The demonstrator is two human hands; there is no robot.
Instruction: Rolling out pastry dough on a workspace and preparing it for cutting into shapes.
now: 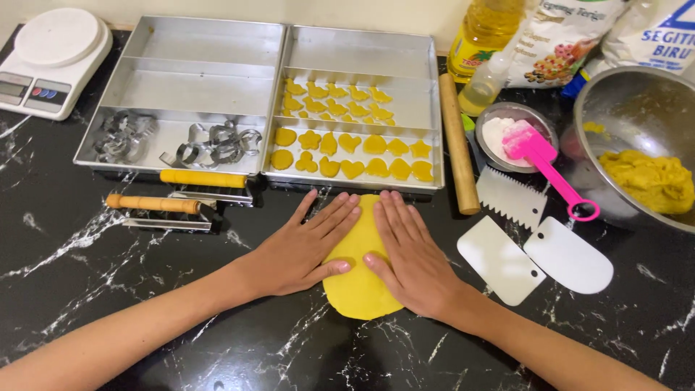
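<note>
Pressing flat, head view: left hand [300, 250] and right hand [413, 253], fingers spread wide and holding nothing, lie on the yellow dough slab [360, 279] at lower centre of the black marble table [87, 289]. Risks: uneven pressure could thin or tear the edges; dough may stick to the unfloured table; rolling pin [459, 145], just right of the slab, could get knocked.

Baking tray [355, 182] blocks ahead; near counter [289, 347] open.
</note>
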